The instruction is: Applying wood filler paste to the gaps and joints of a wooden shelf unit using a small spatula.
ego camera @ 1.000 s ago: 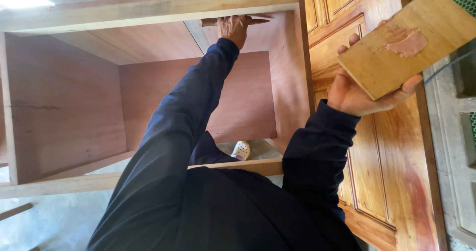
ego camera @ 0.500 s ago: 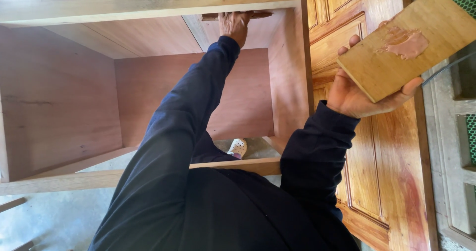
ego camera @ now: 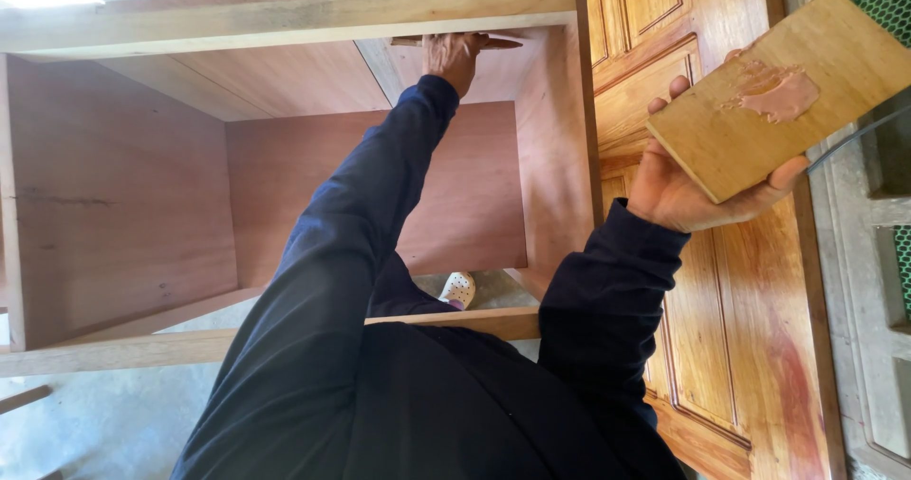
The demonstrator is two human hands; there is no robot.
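The person's left hand (ego camera: 454, 55) is stretched deep into the open wooden cabinet (ego camera: 123, 195), up at the far corner where the pale front rail (ego camera: 285, 15) meets the right side panel (ego camera: 555, 157). Its fingers are curled around a thin flat tool (ego camera: 489, 42), a scraper or putty knife by the look of it, whose blade lies flat against the underside of that rail; how tightly the fingers close I cannot tell, since the hand is small and partly turned away. The right hand (ego camera: 688, 191) is held up outside the cabinet, in front of the glossy panelled door (ego camera: 750, 309). It grips a rectangular piece of light plywood (ego camera: 783, 96) from below, thumb and fingertips wrapped over its lower edges, the board tilted. A smear of pinkish-brown filler (ego camera: 773, 91) sits on the board's face, towards its upper edge. Both arms are in dark blue sleeves (ego camera: 361, 243). Low between them, past the cabinet's near rail (ego camera: 455, 321), a white shoe (ego camera: 459, 290) shows on the grey floor (ego camera: 104, 423).
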